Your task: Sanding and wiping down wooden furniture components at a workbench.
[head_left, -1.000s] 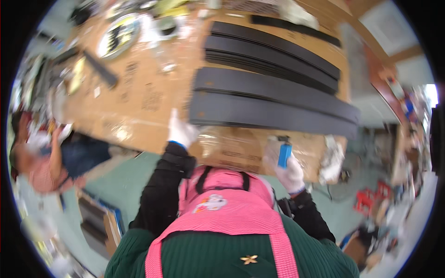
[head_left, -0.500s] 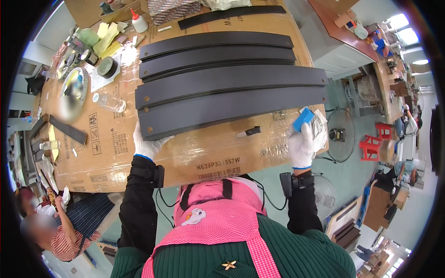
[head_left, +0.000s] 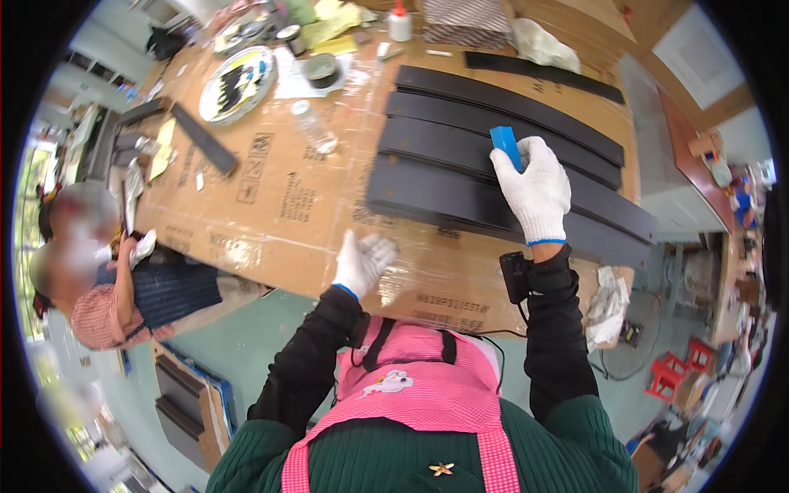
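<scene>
Gripping blue block (head_left: 505,145) over curved black slats (head_left: 460,177).

A broad worktable (head_left: 271,205) covered in taped brown cardboard fills the upper middle of the view. Below it the floor (head_left: 246,337) is a pale green — smooth, with a dull sheen. At the lower right stand small red stools (head_left: 686,366) and what looks like a floor fan (head_left: 637,329), though the rim bends them badly. A grey cabinet (head_left: 666,172) sits beside the table's right end. Daylight comes through a window (head_left: 29,197) at the far left — bright and greenish.
</scene>
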A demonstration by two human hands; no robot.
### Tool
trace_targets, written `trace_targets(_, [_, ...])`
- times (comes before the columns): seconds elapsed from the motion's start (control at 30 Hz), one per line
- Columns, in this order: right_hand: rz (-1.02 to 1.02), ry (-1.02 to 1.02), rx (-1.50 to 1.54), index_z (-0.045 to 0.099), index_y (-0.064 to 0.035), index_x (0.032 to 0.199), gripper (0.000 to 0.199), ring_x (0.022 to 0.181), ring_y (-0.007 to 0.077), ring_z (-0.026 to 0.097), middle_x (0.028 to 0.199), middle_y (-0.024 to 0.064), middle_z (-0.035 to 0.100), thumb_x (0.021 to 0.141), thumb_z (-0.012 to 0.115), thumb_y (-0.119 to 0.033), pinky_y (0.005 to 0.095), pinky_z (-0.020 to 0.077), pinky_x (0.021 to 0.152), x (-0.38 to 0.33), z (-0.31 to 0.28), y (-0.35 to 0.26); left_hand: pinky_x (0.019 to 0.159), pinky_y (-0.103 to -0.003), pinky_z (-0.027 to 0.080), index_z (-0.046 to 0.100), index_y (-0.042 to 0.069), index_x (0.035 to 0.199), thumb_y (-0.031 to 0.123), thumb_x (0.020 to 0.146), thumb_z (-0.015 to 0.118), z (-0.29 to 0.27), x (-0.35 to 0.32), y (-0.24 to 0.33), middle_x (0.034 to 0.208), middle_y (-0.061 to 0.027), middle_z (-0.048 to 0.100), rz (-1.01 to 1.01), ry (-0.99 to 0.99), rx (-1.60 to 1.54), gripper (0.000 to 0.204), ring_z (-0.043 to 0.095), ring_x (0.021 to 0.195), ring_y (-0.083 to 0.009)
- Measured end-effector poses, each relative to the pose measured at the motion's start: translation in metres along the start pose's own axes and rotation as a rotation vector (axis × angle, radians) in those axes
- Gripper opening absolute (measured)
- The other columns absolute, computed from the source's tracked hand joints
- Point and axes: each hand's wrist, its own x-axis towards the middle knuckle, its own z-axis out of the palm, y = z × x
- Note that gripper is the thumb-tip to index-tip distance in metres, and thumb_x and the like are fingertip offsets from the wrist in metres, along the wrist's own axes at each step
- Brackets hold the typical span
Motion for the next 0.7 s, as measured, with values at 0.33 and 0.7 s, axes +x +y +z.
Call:
trace_targets(0.33, [-0.07, -0.689, 0.541, 0.069, -0.0023, 0.107, 0.05, 0.103, 0.0392, 0.069, 0.102, 0.0231, 0.073, 0.085, 0.072, -0.047, 0.0485, 0.053, 0.094, -0.116, 0.211, -0.168, 0.04, -0.023, 0.029, 0.059, 0.007, 0.128, 0.053, 0.111, 0.038, -0.077, -0.069, 0.032, 0.065, 0.0044, 0.051, 0.159, 0.17, -0.006, 0.054, 0.039, 0.048, -0.0076])
trace_targets(0.7, [0.214, -0.014, 0.424, 0.056, 0.0048, 0.134, 0.067, 0.109, 0.0379, 0.066, 0.131, 0.0267, 0.06, 0.09, 0.077, -0.042, 0.0485, 0.0543, 0.092, -0.105, 0.294, -0.16, 0.112, -0.049, 0.043, 0.036, 0.004, 0.154, 0.05, 0.11, 0.044, -0.094, -0.091, 0.056, 0.152, -0.0205, 0.043, 0.501, 0.146, -0.112, 0.064, 0.046, 0.139, -0.0347])
